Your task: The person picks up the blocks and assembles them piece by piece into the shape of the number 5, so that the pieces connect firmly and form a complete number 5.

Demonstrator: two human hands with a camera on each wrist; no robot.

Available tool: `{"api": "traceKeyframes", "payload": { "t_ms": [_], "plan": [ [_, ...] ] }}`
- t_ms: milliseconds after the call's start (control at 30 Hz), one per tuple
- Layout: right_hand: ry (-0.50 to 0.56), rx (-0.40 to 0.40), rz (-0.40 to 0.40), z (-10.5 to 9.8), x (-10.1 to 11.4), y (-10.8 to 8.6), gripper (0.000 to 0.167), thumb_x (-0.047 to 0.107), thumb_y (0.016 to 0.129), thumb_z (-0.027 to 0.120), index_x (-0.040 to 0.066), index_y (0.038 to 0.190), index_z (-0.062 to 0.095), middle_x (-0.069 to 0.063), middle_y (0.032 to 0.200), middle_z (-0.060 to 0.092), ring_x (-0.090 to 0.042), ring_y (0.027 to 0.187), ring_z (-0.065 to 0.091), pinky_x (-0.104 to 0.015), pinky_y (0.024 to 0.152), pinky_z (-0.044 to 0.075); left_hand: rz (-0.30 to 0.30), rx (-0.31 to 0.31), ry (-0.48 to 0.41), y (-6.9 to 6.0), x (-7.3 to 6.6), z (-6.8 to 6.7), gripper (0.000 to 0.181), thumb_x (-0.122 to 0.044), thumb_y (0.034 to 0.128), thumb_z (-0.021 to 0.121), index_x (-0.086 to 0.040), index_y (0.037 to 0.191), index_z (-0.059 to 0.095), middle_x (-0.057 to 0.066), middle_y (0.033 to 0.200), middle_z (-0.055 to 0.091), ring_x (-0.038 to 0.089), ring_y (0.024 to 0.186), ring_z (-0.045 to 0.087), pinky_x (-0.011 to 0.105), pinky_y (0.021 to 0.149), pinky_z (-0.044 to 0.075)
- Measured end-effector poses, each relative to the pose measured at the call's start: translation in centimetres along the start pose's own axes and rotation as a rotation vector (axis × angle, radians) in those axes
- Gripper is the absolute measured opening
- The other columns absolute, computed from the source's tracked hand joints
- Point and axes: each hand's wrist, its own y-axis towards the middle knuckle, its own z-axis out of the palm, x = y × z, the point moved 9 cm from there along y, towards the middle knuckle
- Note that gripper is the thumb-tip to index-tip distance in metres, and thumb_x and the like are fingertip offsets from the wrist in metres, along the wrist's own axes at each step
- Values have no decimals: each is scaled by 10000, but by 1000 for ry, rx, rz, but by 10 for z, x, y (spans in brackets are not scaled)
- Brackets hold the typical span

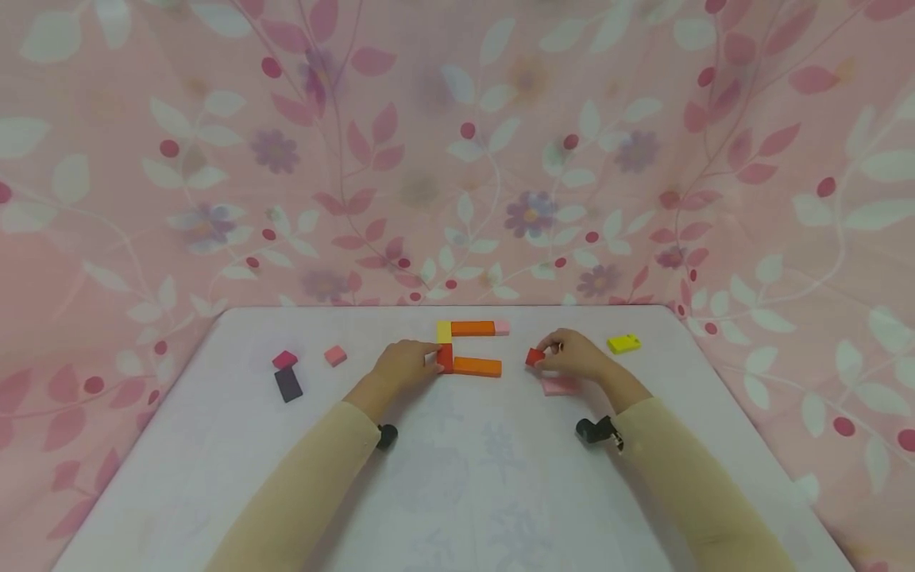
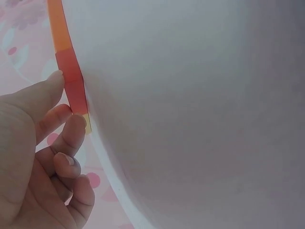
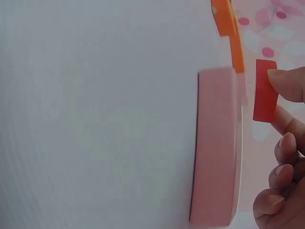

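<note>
My left hand (image 1: 409, 363) is at the left side of a flat arrangement of blocks, its thumb and index finger holding a red block (image 1: 446, 359). Above that red block lies a yellow block (image 1: 444, 331), and an orange block (image 1: 477, 367) extends rightward from its lower end. Another orange block (image 1: 473, 328) runs right from the yellow one, with a small pale pink block (image 1: 502, 327) at its end. My right hand (image 1: 577, 355) pinches a second red block (image 3: 265, 91) between thumb and fingers, raised from the table in the right wrist view. A longer pink block (image 3: 215, 148) lies close by.
A bright yellow block (image 1: 624, 343) lies right of the right hand. Over on the left are a crimson block (image 1: 284, 359), a dark grey block (image 1: 289, 384) and a salmon block (image 1: 335, 355). The white table (image 1: 457, 477) meets a floral curtain (image 1: 457, 199) at its back edge.
</note>
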Motion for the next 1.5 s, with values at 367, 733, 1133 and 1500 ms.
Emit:
{"api": "traceKeyframes", "payload": {
  "t_ms": [367, 733, 1133, 1500],
  "plan": [
    [-48, 80, -147, 19, 28, 2, 314, 277, 830, 818, 148, 1101, 727, -45, 1001, 602, -250, 959, 509, -382, 823, 454, 11, 4, 3, -1, -1, 0, 550, -443, 943, 676, -257, 1447, 559, 63, 1400, 597, 317, 1322, 501, 513, 1106, 372],
    [-76, 126, -180, 34, 35, 10, 300, 270, 823, 834, 155, 1082, 736, -20, 936, 583, -219, 914, 509, -366, 815, 440, -6, 4, -3, -2, 2, 1, 555, -450, 939, 676, -276, 1452, 552, 66, 1411, 588, 324, 1338, 484, 534, 1110, 360],
    [-87, 146, -211, 37, 42, 11, 290, 226, 839, 821, 142, 1106, 746, -21, 939, 579, -209, 903, 493, -356, 797, 427, -8, 11, 6, -1, 1, 0, 543, -444, 946, 670, -276, 1449, 554, 61, 1416, 586, 320, 1347, 479, 530, 1115, 354],
    [-82, 144, -167, 38, 38, 14, 293, 218, 839, 822, 163, 1116, 746, -25, 964, 582, -215, 923, 501, -364, 820, 434, -27, 24, 7, -1, 2, 3, 553, -453, 947, 664, -298, 1462, 535, 65, 1435, 568, 325, 1361, 462, 538, 1122, 339]
  ]
}}
